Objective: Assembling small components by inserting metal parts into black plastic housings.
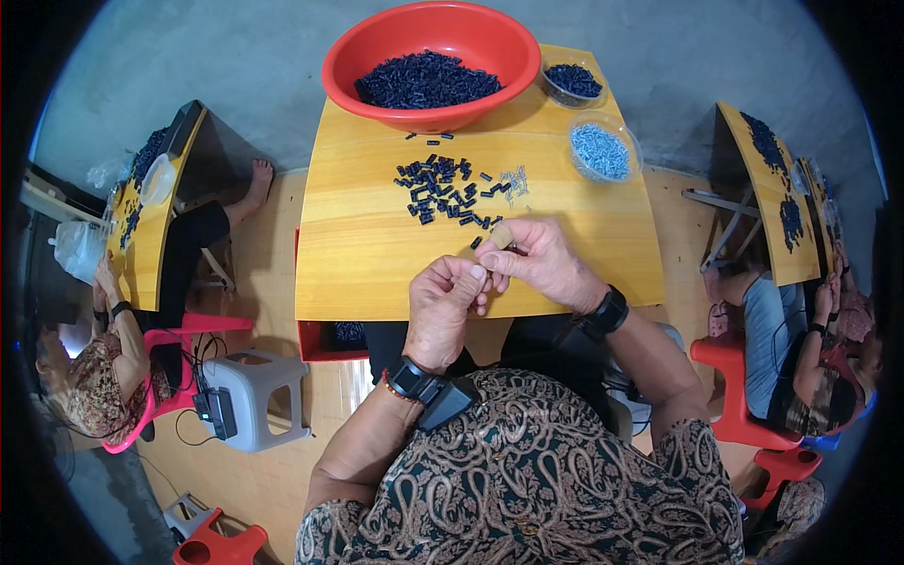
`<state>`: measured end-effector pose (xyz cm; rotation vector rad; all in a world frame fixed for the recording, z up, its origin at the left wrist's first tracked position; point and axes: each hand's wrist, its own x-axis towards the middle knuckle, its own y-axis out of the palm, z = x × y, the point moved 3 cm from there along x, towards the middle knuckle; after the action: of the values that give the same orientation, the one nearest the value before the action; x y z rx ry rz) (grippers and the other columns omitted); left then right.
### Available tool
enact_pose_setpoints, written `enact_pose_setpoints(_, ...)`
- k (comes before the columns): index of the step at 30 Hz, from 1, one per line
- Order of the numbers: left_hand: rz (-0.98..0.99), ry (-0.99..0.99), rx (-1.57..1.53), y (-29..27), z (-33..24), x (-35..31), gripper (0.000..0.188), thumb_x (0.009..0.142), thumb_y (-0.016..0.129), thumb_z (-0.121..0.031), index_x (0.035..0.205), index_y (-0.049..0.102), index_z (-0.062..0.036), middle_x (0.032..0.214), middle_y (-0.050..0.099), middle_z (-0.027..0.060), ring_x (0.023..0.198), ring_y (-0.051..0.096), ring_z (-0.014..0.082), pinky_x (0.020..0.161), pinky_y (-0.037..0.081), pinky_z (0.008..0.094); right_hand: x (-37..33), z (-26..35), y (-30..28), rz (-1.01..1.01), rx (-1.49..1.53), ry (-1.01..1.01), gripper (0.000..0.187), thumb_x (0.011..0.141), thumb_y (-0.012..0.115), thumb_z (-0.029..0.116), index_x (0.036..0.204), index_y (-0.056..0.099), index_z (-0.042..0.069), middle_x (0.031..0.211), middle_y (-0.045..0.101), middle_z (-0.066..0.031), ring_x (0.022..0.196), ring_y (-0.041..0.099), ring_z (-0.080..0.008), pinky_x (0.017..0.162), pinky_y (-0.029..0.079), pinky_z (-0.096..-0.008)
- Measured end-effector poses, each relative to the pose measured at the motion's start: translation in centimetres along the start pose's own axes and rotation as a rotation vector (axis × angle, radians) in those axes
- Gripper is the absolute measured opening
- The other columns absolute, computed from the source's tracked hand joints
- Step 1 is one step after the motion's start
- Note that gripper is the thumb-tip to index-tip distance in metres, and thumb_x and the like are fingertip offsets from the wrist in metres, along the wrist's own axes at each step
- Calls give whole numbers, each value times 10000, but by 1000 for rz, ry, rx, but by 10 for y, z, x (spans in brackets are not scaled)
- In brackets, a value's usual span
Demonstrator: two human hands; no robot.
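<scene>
Yellow wood makes the top of the table [367, 264], and lots of little dark tubes [433, 188] lie on it in a loose heap, just past the hands. The left hand [441, 301] and the right hand [544, 259] meet tip to tip over the near part of the table. Their thumbs and fingers are bent in close, but I can't tell if they pinch anything, because whatever is there is too small or hidden. One dark tube [476, 242] lies right beside the right hand's fingertips, so a bump could send it rolling. The hands are close to the near edge, so a small piece that slips could drop onto the lap [391, 344]. What looks like a tan wrap [502, 235] sits on a right finger; it might make that finger feel less, and then a tiny thing could slide away. Thin silvery bits [513, 184] lie by the heap, and a sweeping arm could mix them in. The red tub [424, 121] and the clear bowl [637, 155] of pale blue bits stand near the table's edges, so a hard knock could spill them.
</scene>
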<state>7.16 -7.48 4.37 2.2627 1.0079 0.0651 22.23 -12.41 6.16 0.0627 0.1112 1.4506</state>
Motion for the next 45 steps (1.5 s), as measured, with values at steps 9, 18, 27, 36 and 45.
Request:
enact_pose_setpoints(9, 40, 6, 97, -8, -2, 4, 128, 926, 648, -166, 907, 580, -60, 800, 627, 17, 648, 558, 77, 565, 467, 210, -3, 7, -3, -5, 30, -10, 197, 943, 606, 115, 1086, 649, -13, 842, 653, -30, 710, 615, -70, 642, 530, -222)
enact_pose_setpoints(18, 46, -87, -1, -9, -1, 8, 92, 923, 645, -120, 925, 628, -30, 816, 644, 30, 668, 562, 76, 573, 463, 220, -14, 21, 17, -30, -630, -299, 379, 793, 730, 88, 1135, 605, -18, 847, 605, -97, 750, 643, -207, 653, 529, -307)
enact_pose_setpoints(27, -31, -139, 26, -13, 0, 5, 81, 910, 639, -86, 897, 636, -7, 800, 656, 43, 645, 577, 95, 564, 465, 215, -14, 13, 20, -34, -705, -315, 334, 812, 687, 76, 1133, 622, 10, 833, 584, -113, 692, 609, -227, 604, 500, -327)
enact_pose_setpoints(36, -65, -93, 221, -17, 8, 3, 85, 900, 633, -59, 885, 633, 24, 800, 677, 89, 679, 638, 129, 639, 542, 268, -20, 10, 21, -1, -798, -283, 230, 808, 649, 120, 1000, 601, 3, 837, 601, -169, 794, 611, -359, 674, 498, -428)
enact_pose_setpoints(45, -89, 37, 412, 5, -8, 3, 28, 859, 644, 22, 851, 622, 35, 790, 650, 70, 683, 593, 113, 653, 496, 247, -24, 19, 18, -1, -956, -457, 155, 797, 654, 111, 827, 545, 5, 761, 547, -136, 713, 597, -321, 609, 497, -406)
